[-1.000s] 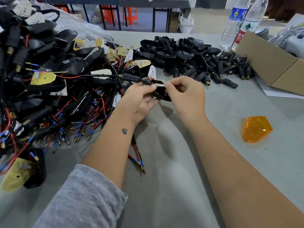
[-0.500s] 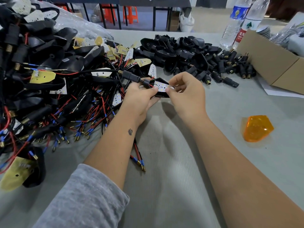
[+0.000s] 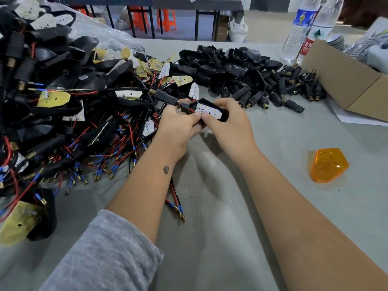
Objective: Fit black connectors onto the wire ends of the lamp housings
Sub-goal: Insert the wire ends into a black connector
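Left of the black plastic lamp housing [image 3: 222, 114], my left hand [image 3: 178, 124] is pinching its red wire; my right hand [image 3: 228, 124] is gripping the housing itself, white LED board facing up. I'm judging the board nearly seated; next, a loose black connector [image 3: 291, 105] beyond.

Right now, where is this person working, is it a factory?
Probably a small assembly workshop. A heap of wired lamp housings and a pile of black connectors cover the table, and both hands, left hand and right hand, hold one housing.
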`<move>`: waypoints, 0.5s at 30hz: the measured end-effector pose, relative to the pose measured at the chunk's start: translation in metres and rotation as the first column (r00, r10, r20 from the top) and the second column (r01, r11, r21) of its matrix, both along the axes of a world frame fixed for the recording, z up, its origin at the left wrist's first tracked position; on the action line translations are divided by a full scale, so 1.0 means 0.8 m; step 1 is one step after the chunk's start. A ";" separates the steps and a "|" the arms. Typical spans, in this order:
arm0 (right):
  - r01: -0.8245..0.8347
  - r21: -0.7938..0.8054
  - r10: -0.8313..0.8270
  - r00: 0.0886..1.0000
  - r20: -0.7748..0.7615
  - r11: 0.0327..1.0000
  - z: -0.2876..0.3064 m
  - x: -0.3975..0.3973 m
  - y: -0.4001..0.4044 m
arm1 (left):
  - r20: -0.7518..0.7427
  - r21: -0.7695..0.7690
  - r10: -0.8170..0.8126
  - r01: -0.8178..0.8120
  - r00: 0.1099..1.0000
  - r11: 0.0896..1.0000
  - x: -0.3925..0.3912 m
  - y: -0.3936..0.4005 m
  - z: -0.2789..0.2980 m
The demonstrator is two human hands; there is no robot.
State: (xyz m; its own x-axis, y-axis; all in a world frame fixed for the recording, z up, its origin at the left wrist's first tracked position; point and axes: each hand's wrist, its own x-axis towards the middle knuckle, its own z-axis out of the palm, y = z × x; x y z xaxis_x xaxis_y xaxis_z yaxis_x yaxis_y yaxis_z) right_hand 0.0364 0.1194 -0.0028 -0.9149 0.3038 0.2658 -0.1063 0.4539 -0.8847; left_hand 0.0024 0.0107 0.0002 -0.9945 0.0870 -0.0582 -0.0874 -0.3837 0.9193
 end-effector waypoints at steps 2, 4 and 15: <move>-0.050 -0.005 0.050 0.999 0.016 0.999 0.000 0.001 0.000 | -0.008 -0.010 0.012 -0.012 1.000 1.000 0.000 0.000 -0.001; -0.065 -0.009 0.065 0.998 0.013 0.998 0.000 0.001 0.000 | -0.019 -0.030 0.009 -0.009 1.000 0.999 0.000 0.000 -0.001; 0.004 -0.371 -0.011 1.000 -0.017 0.928 0.007 0.003 0.013 | 0.069 0.073 -0.071 0.066 0.995 0.995 0.000 -0.007 0.006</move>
State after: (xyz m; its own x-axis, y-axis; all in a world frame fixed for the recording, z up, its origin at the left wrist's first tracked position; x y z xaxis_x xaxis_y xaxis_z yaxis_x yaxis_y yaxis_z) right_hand 0.0389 0.1296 0.0029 -0.9083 0.3906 0.1496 -0.1223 0.0941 -0.9880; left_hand 0.0026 0.0053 0.0052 -0.9796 0.1615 -0.1199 -0.1801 -0.4384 0.8806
